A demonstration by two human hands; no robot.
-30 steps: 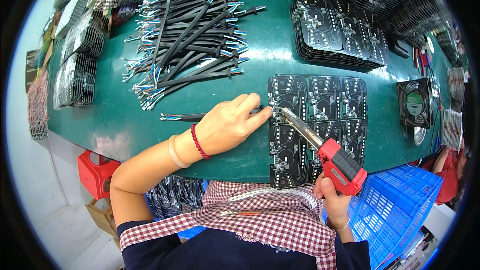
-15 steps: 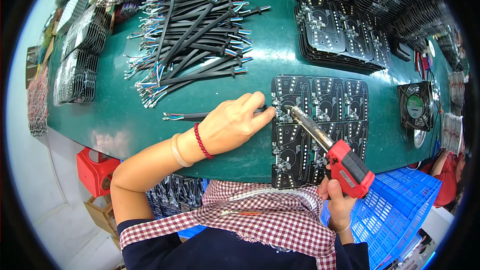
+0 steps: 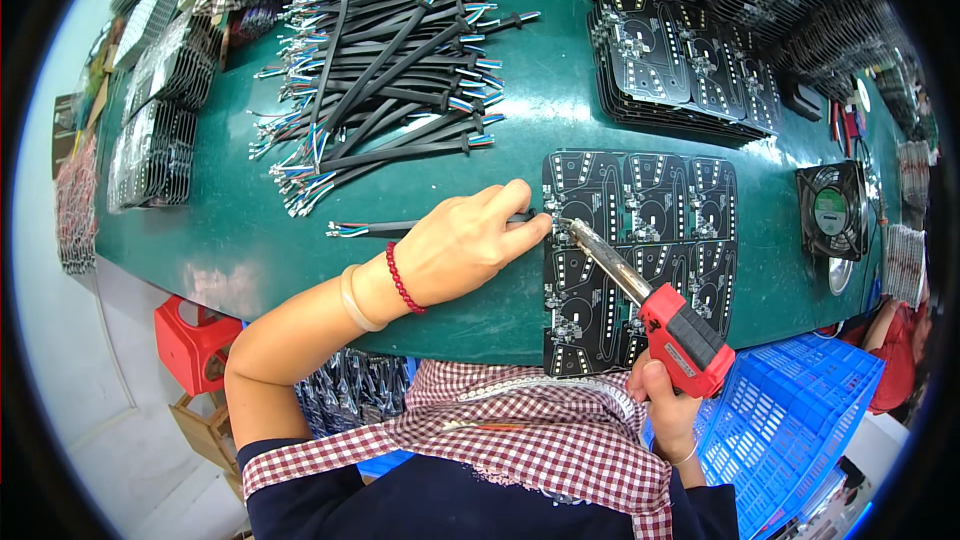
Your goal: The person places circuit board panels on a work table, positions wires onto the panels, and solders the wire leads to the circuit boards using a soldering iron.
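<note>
My left hand [image 3: 468, 242] pinches a black sleeved wire cable [image 3: 385, 229] close to its right end. That end meets the left edge of a black circuit board panel [image 3: 665, 202], which lies flat on the green table. In my right hand [image 3: 664, 395] is a red and black soldering gun [image 3: 685, 340], gripped by its handle. Its metal barrel slants up and left, and the tip sits over the panel's left edge, right by the cable end. The fine wires at the tip are too small to make out.
A heap of similar cables [image 3: 390, 70] lies at the back left. Stacked circuit boards [image 3: 690, 70] stand at the back right, with more board stacks [image 3: 155, 155] at the far left. A small fan [image 3: 832, 210] is on the right. A blue crate [image 3: 790, 420] stands below the table edge.
The soldering gun has shifted slightly left and its tip is now nearer the cable end at the panel's edge. My left hand and the cable have barely moved.
</note>
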